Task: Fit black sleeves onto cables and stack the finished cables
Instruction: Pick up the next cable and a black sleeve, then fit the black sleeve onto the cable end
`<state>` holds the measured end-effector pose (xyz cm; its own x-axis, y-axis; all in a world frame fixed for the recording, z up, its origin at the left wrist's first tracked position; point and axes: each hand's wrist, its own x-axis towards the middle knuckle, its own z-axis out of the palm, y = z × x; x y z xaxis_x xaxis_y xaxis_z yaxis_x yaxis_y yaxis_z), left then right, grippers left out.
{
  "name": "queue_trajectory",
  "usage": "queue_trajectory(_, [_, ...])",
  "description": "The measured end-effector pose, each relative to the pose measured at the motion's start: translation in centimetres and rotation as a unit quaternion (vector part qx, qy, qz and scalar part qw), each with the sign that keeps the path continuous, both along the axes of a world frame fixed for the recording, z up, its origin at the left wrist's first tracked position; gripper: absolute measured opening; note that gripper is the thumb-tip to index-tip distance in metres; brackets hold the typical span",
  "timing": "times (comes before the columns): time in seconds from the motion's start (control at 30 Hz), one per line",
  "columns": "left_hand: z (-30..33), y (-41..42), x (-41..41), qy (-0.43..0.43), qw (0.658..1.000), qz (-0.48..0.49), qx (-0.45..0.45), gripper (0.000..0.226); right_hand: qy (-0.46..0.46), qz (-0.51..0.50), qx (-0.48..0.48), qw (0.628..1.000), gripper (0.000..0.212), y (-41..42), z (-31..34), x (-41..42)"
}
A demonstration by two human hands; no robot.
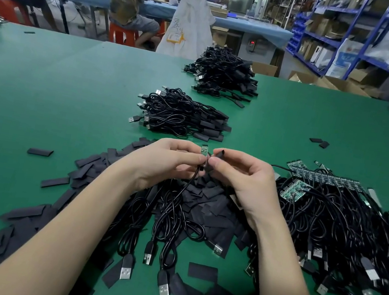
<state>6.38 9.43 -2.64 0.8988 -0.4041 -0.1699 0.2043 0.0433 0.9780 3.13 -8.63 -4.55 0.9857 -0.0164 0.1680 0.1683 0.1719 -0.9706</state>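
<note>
Midway through the job, we see a worker's left hand (173,159) pinching a small green circuit board (204,150) at the end of a thin black cable (185,187), board tip held upright, while the right hand (240,173) pinches a short flat black sleeve (218,154) just beside it, mouth turned toward the board; both sets of fingers are curled narrow around what they hold. We judge the two are raised close together above the table so the sleeve can be slid over the board. Beneath the wrists lies a loose heap of matt, flattened black sleeve pieces (203,208), cut into short rectangles and scattered across the smooth green table mat (43,84). To the right sits a tangled pile of glossy unsleeved cables with bare green boards and metal USB plugs (331,218), kept within reach of the right hand. Farther back, a neat stack of finished sleeved cables (181,115) rests with plugs facing left, and a second, larger stack (223,74) lies beyond it near the table's far edge.
</note>
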Motion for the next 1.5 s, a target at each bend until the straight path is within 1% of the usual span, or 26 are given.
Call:
queue_trajectory(0.2, [0.0,-1.1,-0.5,0.035,0.998,-0.022,-0.046,0.011,0.028,-0.046,0.131,0.990,0.020,-1.5,0.4,0.1])
queue_trajectory(0.3, [0.1,-1.5,-0.7,0.044,0.998,-0.030,-0.044,0.010,0.024,-0.045,0.159,0.986,0.022,-1.8,0.6,0.0])
queue_trajectory(0.5, [0.2,-1.5,-0.9,0.035,0.997,-0.061,-0.036,0.013,0.032,-0.049,0.155,0.986,0.024,-1.8,0.7,0.0])
queue_trajectory(0.6, [0.2,-1.4,-0.9,0.033,0.997,-0.065,-0.040,0.012,0.033,-0.043,0.139,0.989,0.022,-1.8,0.6,-0.1])
queue_trajectory(0.77, [0.2,-1.3,-1.0,0.030,0.996,-0.075,-0.047,0.011,0.035,-0.034,0.140,0.989,0.018,-1.6,0.6,-0.2])
queue_trajectory(0.9, [0.5,-1.0,-1.1,0.013,0.994,-0.096,-0.044,0.009,0.069,0.017,0.148,0.986,0.013,-1.9,1.0,-0.5])
queue_trajectory(1.03, [0.7,-0.6,-1.2,-0.009,0.992,-0.116,-0.043,0.006,0.102,0.069,0.149,0.981,0.013,-2.3,1.3,-0.9])
queue_trajectory(1.17, [0.8,-0.6,-1.2,-0.014,0.994,-0.105,-0.042,0.008,0.103,0.087,0.136,0.982,0.014,-2.0,1.4,-0.9])
queue_trajectory(1.3, [0.6,-0.7,-1.1,-0.021,0.996,-0.071,-0.042,0.004,0.090,0.058,0.140,0.984,0.014,-1.3,1.1,-0.5])
queue_trajectory(1.37, [0.7,-0.5,-1.0,-0.043,0.997,-0.068,-0.014,0.008,0.091,0.039,0.149,0.984,0.012,-1.2,0.9,-0.4])
queue_trajectory(1.5, [0.8,0.0,-1.0,-0.106,0.989,-0.064,0.081,0.018,0.103,0.006,0.168,0.980,0.011,-1.1,0.8,-0.3])
